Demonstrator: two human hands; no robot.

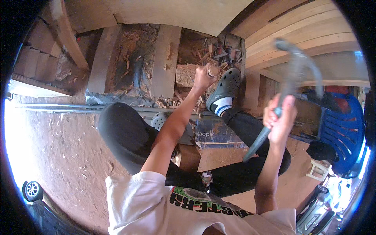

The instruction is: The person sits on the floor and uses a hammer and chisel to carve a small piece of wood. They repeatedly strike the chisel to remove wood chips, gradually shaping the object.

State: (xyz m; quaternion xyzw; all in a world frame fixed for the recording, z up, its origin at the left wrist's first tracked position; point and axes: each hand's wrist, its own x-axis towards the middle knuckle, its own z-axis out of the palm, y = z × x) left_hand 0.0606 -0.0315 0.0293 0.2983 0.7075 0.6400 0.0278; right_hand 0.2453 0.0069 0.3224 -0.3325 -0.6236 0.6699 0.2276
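My left hand [203, 78] is closed in a fist around a wooden-handled tool [212, 71]. Only the tool's round butt end shows, and its lower part is hidden. Under and beside that fist lies a rough, chipped wood block [186, 75]. My right hand [280, 119] grips a claw hammer [293, 70] by its grey-green handle, raised to the right of the left fist. The hammer's head is smeared by motion and apart from the tool. My foot in a grey clog [228, 87] rests just right of the block.
Wood chips [211, 49] litter the ground around the block. Flat boards [166, 58] lie left of it, and stacked planks [301, 29] stand at the upper right. A blue plastic chair [342, 129] is at the far right. A dark blue box [217, 131] lies between my legs.
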